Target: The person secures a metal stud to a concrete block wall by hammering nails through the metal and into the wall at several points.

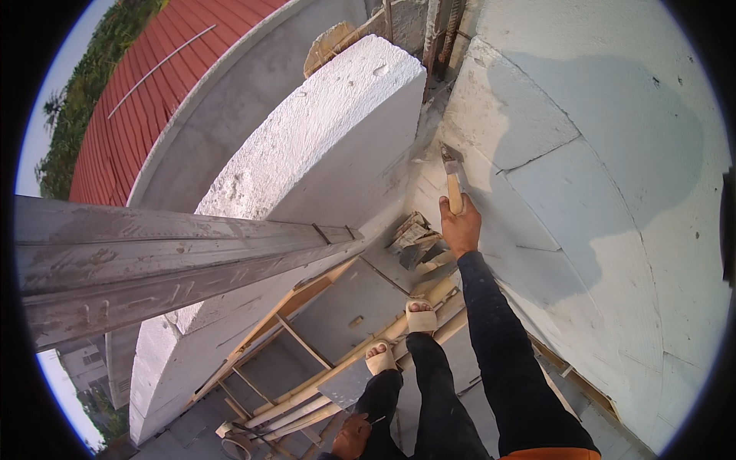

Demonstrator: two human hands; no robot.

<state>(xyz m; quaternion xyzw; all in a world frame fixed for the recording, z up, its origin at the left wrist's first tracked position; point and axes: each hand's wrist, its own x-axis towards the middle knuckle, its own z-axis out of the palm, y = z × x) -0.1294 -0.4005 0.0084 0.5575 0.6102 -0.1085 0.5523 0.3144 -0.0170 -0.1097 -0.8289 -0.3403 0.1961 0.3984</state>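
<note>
One right arm stretches forward, fingers around a tool.

"What sort of place is it?"
"A building site, outdoors: a block wall with its joints showing, rusty rebar, a ladder-like wooden frame, pale poles below, and a red roof beyond"

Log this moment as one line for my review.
right hand: grips wooden-handled tool | tool head: near pale block wall, contact unclear | left hand: low, near left leg, grip unclear
</note>
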